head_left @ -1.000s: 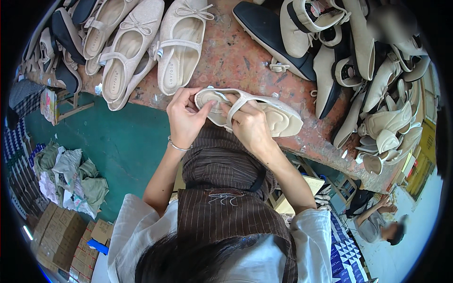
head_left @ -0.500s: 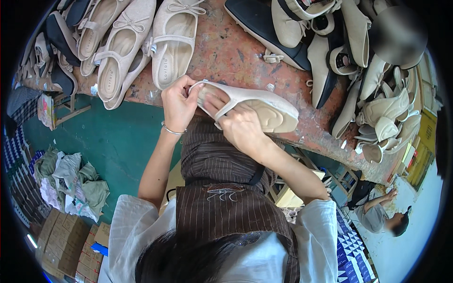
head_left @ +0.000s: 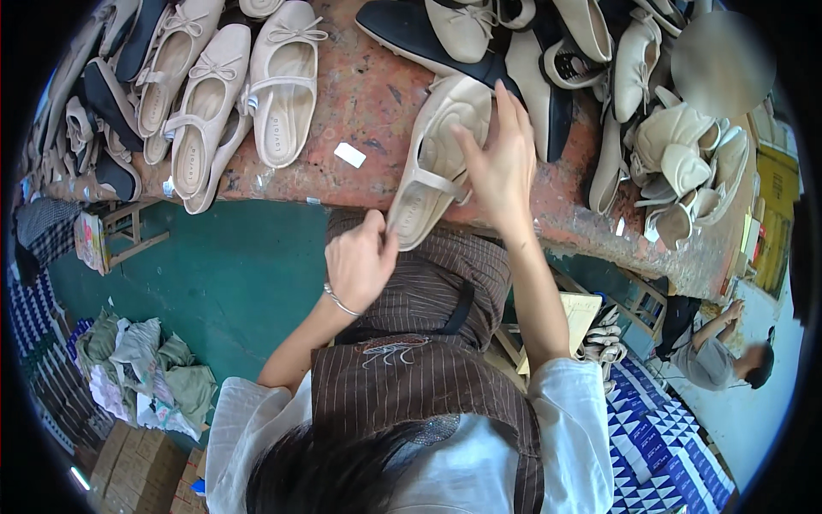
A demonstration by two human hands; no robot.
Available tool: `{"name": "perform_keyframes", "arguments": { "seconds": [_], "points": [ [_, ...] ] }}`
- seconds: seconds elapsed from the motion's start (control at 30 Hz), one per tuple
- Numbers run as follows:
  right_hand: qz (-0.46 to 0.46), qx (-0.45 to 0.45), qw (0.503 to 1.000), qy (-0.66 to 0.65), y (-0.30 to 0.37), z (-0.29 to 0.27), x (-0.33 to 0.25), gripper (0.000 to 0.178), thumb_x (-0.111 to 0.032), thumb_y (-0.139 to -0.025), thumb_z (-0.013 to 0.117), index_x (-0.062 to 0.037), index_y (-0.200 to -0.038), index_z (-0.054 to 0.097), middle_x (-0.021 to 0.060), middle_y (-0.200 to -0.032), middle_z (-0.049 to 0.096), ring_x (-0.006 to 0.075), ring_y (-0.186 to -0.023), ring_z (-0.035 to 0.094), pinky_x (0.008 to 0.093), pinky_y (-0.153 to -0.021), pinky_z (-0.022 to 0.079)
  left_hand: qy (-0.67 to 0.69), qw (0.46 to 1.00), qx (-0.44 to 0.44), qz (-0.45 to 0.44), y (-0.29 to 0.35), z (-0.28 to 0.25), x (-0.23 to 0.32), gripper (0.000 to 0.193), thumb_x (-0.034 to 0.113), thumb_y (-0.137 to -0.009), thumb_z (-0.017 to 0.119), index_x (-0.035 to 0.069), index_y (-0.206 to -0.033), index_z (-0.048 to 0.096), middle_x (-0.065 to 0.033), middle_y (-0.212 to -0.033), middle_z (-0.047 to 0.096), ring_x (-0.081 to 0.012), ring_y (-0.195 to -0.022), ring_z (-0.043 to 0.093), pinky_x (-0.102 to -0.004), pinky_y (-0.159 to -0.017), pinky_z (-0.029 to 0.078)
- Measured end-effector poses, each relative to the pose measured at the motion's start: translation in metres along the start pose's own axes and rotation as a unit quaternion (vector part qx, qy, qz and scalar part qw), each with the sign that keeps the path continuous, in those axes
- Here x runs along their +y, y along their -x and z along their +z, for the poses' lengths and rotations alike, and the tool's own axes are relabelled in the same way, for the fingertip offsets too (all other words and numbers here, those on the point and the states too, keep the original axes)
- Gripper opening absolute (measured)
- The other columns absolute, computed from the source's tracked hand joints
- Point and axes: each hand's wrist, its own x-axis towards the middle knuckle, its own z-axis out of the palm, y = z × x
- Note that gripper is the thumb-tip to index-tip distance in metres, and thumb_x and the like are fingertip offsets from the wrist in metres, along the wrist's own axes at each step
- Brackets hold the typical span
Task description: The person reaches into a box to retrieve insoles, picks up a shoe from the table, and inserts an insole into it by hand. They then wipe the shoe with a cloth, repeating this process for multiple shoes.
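Note:
A beige flat shoe (head_left: 434, 141) with a strap across it and an insole showing lies toe away at the bench's near edge, in front of me. At its heel, my left hand (head_left: 360, 261) is closed, with thumb and curled fingers at the heel rim. My right hand (head_left: 507, 171) is on the shoe's right side, thumb and fingers spread apart. Its thumb overlaps the shoe's opening near the toe; whether it presses there I cannot tell. A small white slip (head_left: 349, 154) lies on the bench left of the shoe.
Beige bow-trimmed shoes (head_left: 287, 94) stand in rows on the left of the worn reddish bench (head_left: 360, 94). More shoes and dark soles (head_left: 548, 103) are heaped at right, beside cream-coloured pieces (head_left: 685, 163). Cloth bundles (head_left: 145, 368) and cartons (head_left: 137, 463) are lower left. A person (head_left: 715, 351) is far right.
The shoe has turned from lying sideways to toe away. My right hand has come out of it and opened at its right side; my left hand has moved down to the heel.

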Motion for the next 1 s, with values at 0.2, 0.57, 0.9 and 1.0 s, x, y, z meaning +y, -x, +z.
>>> {"name": "perform_keyframes", "arguments": {
  "seconds": [0.2, 0.57, 0.9, 1.0],
  "points": [
    [-0.063, -0.081, 0.982, -0.157, 0.022, -0.024, -0.012, 0.032, 0.004, -0.068, 0.070, -0.0033, -0.099, 0.068, 0.0163, -0.097, 0.062, 0.0322, -0.091, 0.066, 0.0410, -0.080, 0.052, -0.070, 0.965, 0.009, 0.254, 0.013, 0.023, 0.033, 0.040, 0.024, -0.075, 0.075, 0.005, -0.109, 0.066, -0.0135, -0.119, 0.060, -0.0342, -0.119, 0.052, -0.0475, -0.100, 0.043],
    [-0.139, -0.099, 0.985, -0.024, 0.040, 0.033, -0.009, 0.030, 0.011, -0.070, 0.052, 0.0049, -0.099, 0.057, 0.0229, -0.101, 0.063, 0.0405, -0.103, 0.060, 0.0600, -0.112, 0.026, -0.102, 0.968, -0.094, 0.208, 0.008, 0.054, 0.008, 0.055, 0.015, -0.088, 0.050, -0.011, -0.136, 0.043, -0.0263, -0.139, 0.044, -0.0379, -0.138, 0.035, -0.0568, -0.116, 0.024],
    [-0.106, -0.156, 0.975, 0.115, 0.094, 0.026, 0.000, 0.055, -0.008, -0.080, 0.063, 0.0079, -0.131, 0.055, 0.0299, -0.133, 0.054, 0.0385, -0.127, 0.053, 0.0548, -0.116, 0.025, -0.153, 0.968, -0.091, 0.178, -0.001, 0.055, 0.022, 0.047, 0.018, -0.083, 0.056, -0.006, -0.124, 0.058, -0.0225, -0.127, 0.055, -0.0375, -0.126, 0.047, -0.0551, -0.111, 0.032],
    [-0.114, -0.154, 0.970, 0.147, 0.086, 0.033, 0.000, 0.054, -0.011, -0.081, 0.059, 0.0087, -0.132, 0.054, 0.0299, -0.135, 0.053, 0.0383, -0.128, 0.053, 0.0545, -0.117, 0.023, -0.124, 0.973, -0.090, 0.172, -0.002, 0.053, 0.022, 0.047, 0.020, -0.085, 0.055, -0.005, -0.125, 0.059, -0.0224, -0.125, 0.056, -0.0376, -0.127, 0.047, -0.0554, -0.111, 0.032]
  ]
}}
